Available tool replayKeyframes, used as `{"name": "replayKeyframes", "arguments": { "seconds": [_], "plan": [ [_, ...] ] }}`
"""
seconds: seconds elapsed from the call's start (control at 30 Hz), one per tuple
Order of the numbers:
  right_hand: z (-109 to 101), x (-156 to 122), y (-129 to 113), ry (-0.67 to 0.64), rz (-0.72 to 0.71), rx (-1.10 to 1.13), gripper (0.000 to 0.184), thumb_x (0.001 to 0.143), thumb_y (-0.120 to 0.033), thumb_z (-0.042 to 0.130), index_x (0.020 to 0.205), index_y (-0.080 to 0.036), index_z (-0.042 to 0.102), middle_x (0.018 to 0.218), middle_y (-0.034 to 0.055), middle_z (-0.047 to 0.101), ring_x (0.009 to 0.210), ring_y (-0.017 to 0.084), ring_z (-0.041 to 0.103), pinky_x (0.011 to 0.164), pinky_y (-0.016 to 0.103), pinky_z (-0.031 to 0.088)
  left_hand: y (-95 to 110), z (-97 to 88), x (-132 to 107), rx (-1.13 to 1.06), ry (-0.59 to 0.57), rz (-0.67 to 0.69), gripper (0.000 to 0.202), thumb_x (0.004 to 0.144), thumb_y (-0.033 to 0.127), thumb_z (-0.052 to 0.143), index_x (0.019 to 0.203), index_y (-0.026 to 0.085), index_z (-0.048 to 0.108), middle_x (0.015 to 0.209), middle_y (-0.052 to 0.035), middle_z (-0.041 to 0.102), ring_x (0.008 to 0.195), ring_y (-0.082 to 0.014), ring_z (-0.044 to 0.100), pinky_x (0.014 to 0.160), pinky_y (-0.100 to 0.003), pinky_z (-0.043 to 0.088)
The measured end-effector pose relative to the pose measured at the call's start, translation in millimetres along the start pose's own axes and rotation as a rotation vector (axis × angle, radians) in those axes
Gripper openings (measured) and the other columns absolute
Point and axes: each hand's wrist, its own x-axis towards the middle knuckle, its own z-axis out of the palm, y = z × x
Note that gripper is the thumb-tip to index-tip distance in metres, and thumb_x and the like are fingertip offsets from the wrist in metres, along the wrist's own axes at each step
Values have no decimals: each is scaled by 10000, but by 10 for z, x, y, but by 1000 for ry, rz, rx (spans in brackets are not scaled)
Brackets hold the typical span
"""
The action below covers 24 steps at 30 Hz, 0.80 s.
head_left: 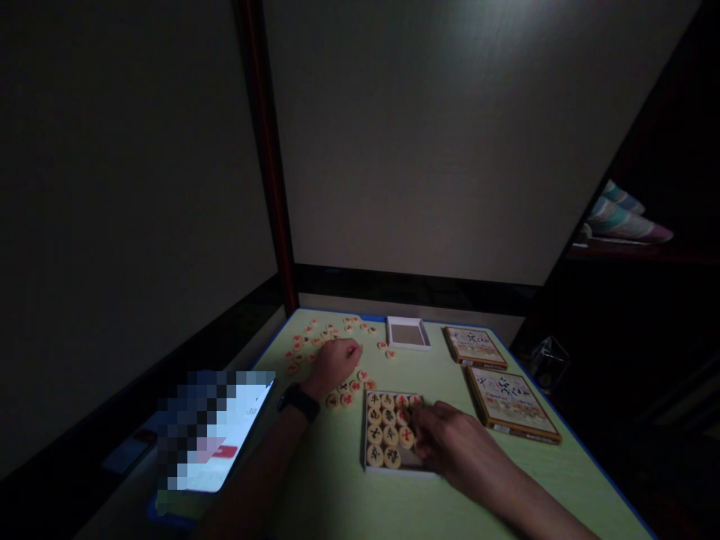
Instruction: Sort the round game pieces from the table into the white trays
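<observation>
An open shallow box (367, 433) lies near the middle of the table, holding round xiangqi pieces (388, 417) in rows with black or red characters. My right hand (450, 442) reaches over the box's right side, fingers bent and drawn together at the right-hand column; its fingertips hide whatever they hold. Bare box floor shows at the lower right. My left hand (337, 364), with a dark watch on the wrist, is closed above loose xiangqi pieces (354, 386) left of the box. What its fingers hold, if anything, is hidden.
More loose pieces (307, 341) are scattered over the table's far left. At the back stands an empty white box half (408, 334). Two printed boxes (475, 346) (513, 403) lie along the right edge. A lit tablet (230, 435) is at the left, and a wall rises behind the table.
</observation>
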Motion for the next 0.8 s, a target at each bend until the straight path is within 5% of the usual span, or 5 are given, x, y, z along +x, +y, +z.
{"name": "replayKeyframes", "arguments": {
  "seconds": [0.23,0.43,0.8],
  "plan": [
    [33,38,17,53,-31,-27,312,749,-27,525,989,-191,638,809,49,646,671,169,577,620,253,409,-41,-3,-26,1,-68,124,140,771,214,580,806,192,714,859,-42,730,846,-190,645,822,-275,455],
    [-91,19,81,36,-23,204,198,801,-52,504,901,-187,609,869,58,650,793,177,613,695,256,451,-66,-85,-95,40,-239,315,326,665,175,630,980,179,714,1014,-64,698,1022,-228,609,969,-329,447],
    [22,91,287,275,75,426,169,927,-317,487,887,-203,604,785,37,691,695,179,631,652,282,476,-46,-18,-123,29,-276,274,237,687,200,638,913,184,709,959,-65,698,1009,-239,618,975,-351,448]
  ]
}}
